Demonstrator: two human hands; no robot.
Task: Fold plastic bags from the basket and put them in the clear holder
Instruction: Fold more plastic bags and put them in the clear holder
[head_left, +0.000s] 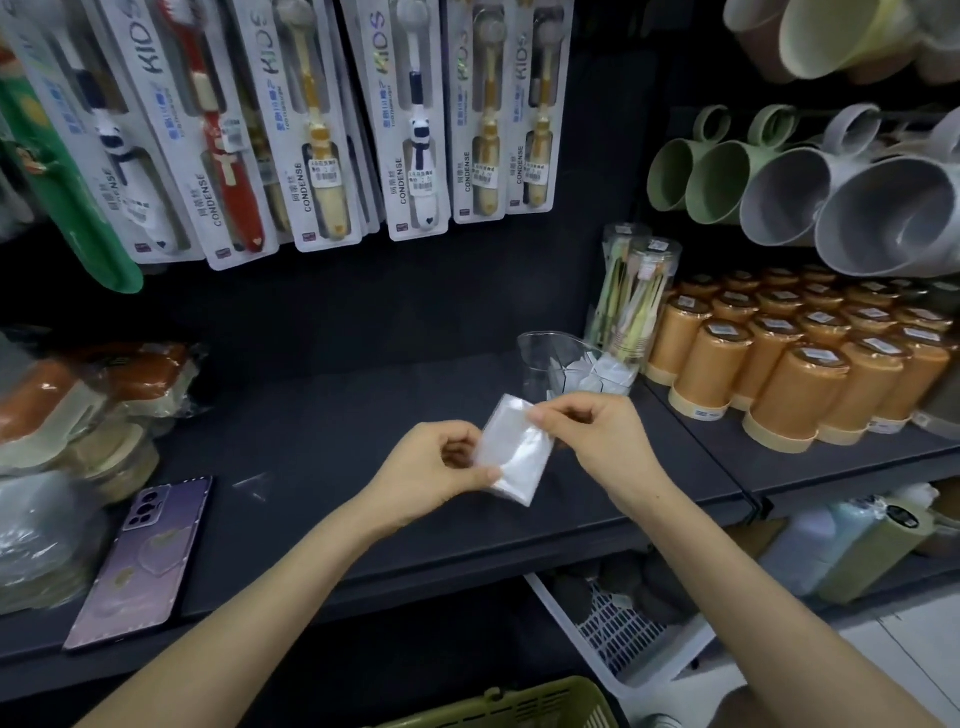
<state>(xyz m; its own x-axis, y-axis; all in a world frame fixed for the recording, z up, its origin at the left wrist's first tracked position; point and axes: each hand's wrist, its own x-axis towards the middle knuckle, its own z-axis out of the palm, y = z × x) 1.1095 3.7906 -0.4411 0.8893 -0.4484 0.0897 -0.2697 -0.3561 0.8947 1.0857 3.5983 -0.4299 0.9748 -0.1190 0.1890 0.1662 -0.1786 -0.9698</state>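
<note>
A small clear plastic bag (514, 451), folded into a flat rectangle, is held above the dark shelf (322, 431). My left hand (436, 467) pinches its lower left edge between thumb and fingers. My right hand (587, 426) pinches its upper right corner. Just behind my hands stands the clear holder (550, 364), with several folded bags showing white inside it. The olive-green basket (524, 704) sits at the bottom edge of the view, only its rim visible.
A purple phone (150, 561) lies on the shelf at the left beside wrapped goods (78, 410). Orange lidded cups (810, 358) and a clear tube of toothbrushes (631, 296) crowd the right. Packaged kids' toothbrushes (322, 124) hang above. A white crate (618, 634) sits below.
</note>
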